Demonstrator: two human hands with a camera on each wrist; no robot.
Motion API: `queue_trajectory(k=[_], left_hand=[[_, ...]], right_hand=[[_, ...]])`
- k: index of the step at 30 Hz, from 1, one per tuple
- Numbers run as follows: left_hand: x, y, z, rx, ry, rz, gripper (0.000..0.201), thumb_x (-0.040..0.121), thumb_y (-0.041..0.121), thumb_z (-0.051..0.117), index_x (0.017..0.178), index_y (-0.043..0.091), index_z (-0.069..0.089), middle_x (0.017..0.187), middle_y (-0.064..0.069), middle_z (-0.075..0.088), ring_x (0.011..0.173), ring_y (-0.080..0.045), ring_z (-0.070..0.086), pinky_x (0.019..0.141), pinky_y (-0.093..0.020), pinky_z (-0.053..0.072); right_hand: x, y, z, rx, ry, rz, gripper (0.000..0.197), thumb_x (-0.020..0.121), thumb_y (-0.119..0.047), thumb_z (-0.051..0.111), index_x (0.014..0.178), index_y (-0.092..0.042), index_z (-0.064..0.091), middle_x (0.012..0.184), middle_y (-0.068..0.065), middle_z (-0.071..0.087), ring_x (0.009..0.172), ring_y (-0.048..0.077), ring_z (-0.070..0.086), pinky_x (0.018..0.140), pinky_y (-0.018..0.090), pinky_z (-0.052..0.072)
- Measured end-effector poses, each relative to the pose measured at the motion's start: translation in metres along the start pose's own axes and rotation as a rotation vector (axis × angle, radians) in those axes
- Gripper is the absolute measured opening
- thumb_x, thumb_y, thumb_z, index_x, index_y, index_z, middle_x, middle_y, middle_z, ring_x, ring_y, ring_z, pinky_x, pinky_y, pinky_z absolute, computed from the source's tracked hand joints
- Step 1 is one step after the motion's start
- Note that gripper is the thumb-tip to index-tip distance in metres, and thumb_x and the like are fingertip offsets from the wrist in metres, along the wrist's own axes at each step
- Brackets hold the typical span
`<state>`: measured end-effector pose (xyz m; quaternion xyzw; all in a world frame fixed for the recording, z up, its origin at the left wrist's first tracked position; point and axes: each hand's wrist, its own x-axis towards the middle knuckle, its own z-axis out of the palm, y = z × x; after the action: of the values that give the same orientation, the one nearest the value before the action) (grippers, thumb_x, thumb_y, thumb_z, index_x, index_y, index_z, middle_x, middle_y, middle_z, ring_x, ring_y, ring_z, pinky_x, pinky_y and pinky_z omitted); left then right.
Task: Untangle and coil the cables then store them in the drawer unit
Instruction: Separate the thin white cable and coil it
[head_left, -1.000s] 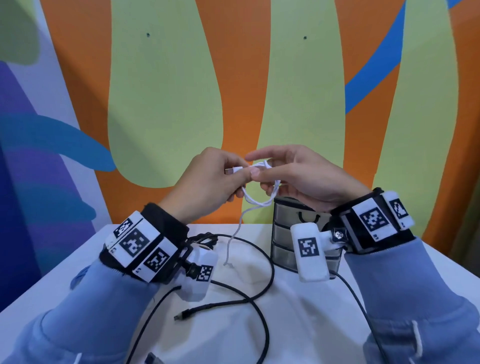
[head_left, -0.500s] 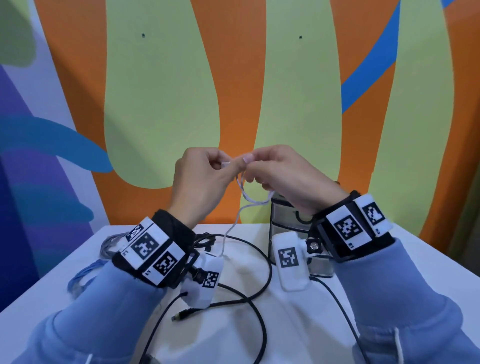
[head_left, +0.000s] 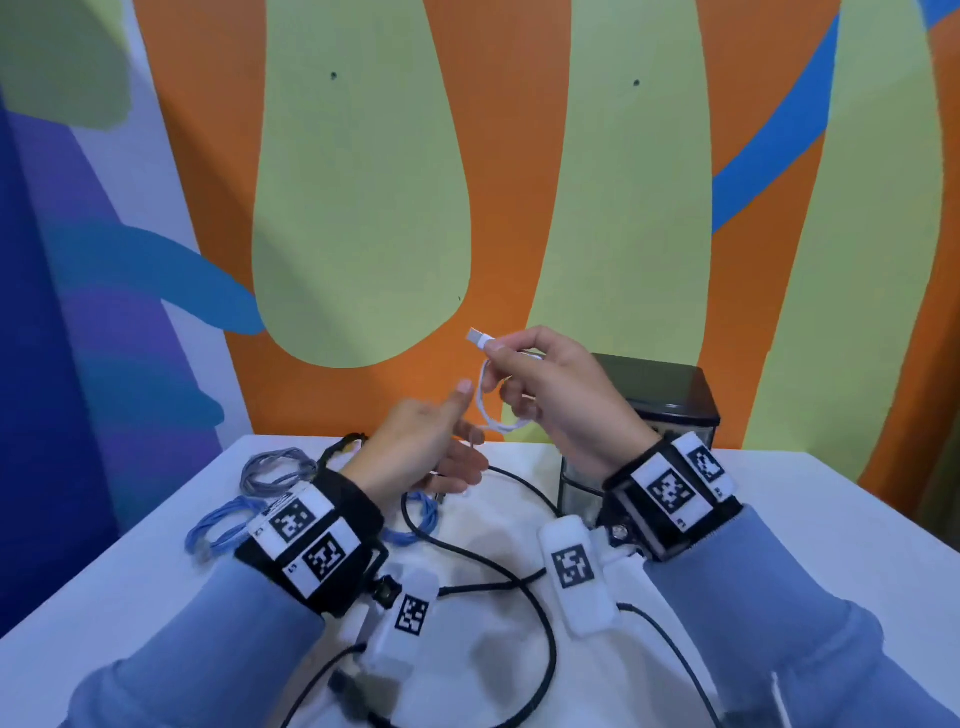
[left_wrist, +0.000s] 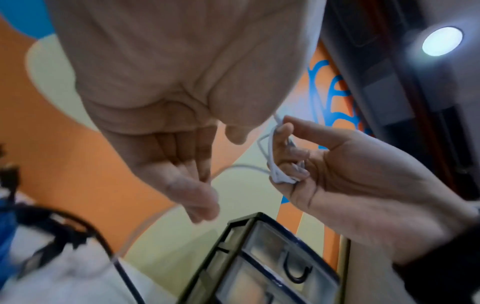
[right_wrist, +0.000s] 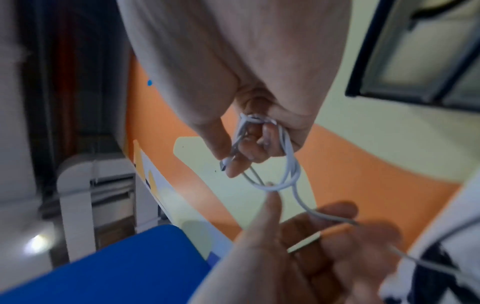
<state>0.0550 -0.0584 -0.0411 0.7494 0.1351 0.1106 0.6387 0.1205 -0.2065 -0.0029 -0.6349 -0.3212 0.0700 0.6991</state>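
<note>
Up above the table (head_left: 779, 519), the right hand (head_left: 561, 395) pinches a small coil of white cable (head_left: 485, 400) by its plug end.
The left hand (head_left: 426, 447) sits just below with thumb raised and fingers loosely extended; the cable's loose tail runs across them, though whether they grip it is unclear. Behind the right wrist stands the drawer unit (head_left: 660, 395). Black cable (head_left: 519, 582), blue cable (head_left: 218, 530) and grey cable (head_left: 275, 467) lie on the table.
</note>
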Motion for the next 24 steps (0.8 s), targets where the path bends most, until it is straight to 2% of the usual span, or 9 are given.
queue_trajectory(k=[3,5,8,11,14,17,20,22,24], left_hand=[[-0.007,-0.012,-0.008,-0.345,0.069,0.016,0.02,0.102,0.009,0.068,0.112,-0.008,0.073,0.108,-0.028,0.078,0.086,-0.025,0.076,0.083,-0.029,0.064],[-0.016,-0.014,-0.016,-0.577,0.131,0.024,0.023,0.095,-0.003,0.072,0.118,-0.004,0.067,0.106,-0.023,0.079,0.082,-0.02,0.078,0.085,-0.027,0.064],[-0.031,-0.014,-0.026,-0.678,0.187,0.04,0.037,0.094,-0.004,0.073,0.125,0.005,0.058,0.107,-0.018,0.081,0.08,-0.015,0.076,0.085,-0.027,0.059],[-0.043,-0.015,-0.029,-0.565,0.177,0.066,0.032,0.096,0.002,0.072,0.128,0.003,0.066,0.109,-0.011,0.081,0.088,-0.011,0.075,0.084,-0.025,0.055],[-0.052,-0.015,-0.027,-0.365,0.147,0.18,0.02,0.097,0.008,0.073,0.117,0.007,0.073,0.11,-0.01,0.081,0.091,-0.013,0.071,0.08,-0.022,0.053],[-0.061,-0.015,-0.021,-0.119,0.027,0.288,0.013,0.095,0.013,0.076,0.108,0.01,0.077,0.104,-0.01,0.082,0.09,-0.014,0.071,0.079,-0.022,0.054],[-0.061,-0.018,-0.014,0.076,-0.081,0.339,0.009,0.093,0.015,0.079,0.101,0.013,0.081,0.1,-0.008,0.082,0.091,-0.011,0.073,0.08,-0.019,0.052],[-0.056,-0.018,-0.008,0.222,-0.119,0.364,0.004,0.089,0.02,0.084,0.093,0.021,0.085,0.098,-0.012,0.079,0.092,-0.014,0.07,0.087,-0.026,0.052],[-0.051,-0.018,-0.002,0.312,-0.199,0.341,0.006,0.088,0.021,0.085,0.094,0.019,0.085,0.102,-0.008,0.08,0.1,-0.018,0.073,0.1,-0.033,0.054]], right_hand=[[-0.022,0.007,0.004,0.198,-0.068,0.084,0.009,0.102,-0.013,0.064,0.107,-0.008,0.058,0.082,0.012,0.067,0.061,0.016,0.055,0.056,0.025,0.037],[-0.038,0.017,0.001,0.217,-0.046,0.101,0.011,0.102,-0.011,0.065,0.108,-0.004,0.06,0.085,0.012,0.07,0.066,0.016,0.06,0.06,0.024,0.048],[-0.051,0.037,-0.007,0.192,0.048,0.104,0.023,0.102,-0.009,0.066,0.118,0.005,0.059,0.084,0.01,0.074,0.069,0.017,0.063,0.066,0.026,0.055],[-0.056,0.055,-0.01,0.127,0.059,0.117,0.026,0.102,-0.009,0.065,0.125,0.002,0.061,0.085,0.009,0.075,0.07,0.017,0.065,0.068,0.026,0.056],[-0.062,0.075,-0.009,-0.012,0.046,0.123,0.017,0.105,-0.016,0.063,0.114,-0.004,0.071,0.084,0.005,0.076,0.067,0.011,0.06,0.063,0.021,0.049],[-0.064,0.084,-0.007,-0.088,0.086,0.081,0.017,0.106,-0.02,0.061,0.107,-0.009,0.074,0.081,0.0,0.075,0.063,0.009,0.052,0.058,0.017,0.042],[-0.065,0.085,-0.009,-0.105,0.1,0.065,0.02,0.106,-0.024,0.06,0.107,-0.01,0.075,0.082,-0.002,0.076,0.069,0.011,0.054,0.063,0.02,0.043],[-0.066,0.086,-0.01,-0.071,0.073,0.103,0.021,0.106,-0.022,0.06,0.101,-0.01,0.076,0.082,-0.004,0.075,0.073,0.01,0.058,0.066,0.023,0.043],[-0.067,0.087,-0.009,0.033,0.046,0.157,0.022,0.105,-0.017,0.06,0.101,-0.002,0.075,0.087,0.0,0.075,0.078,0.014,0.061,0.072,0.027,0.045]])
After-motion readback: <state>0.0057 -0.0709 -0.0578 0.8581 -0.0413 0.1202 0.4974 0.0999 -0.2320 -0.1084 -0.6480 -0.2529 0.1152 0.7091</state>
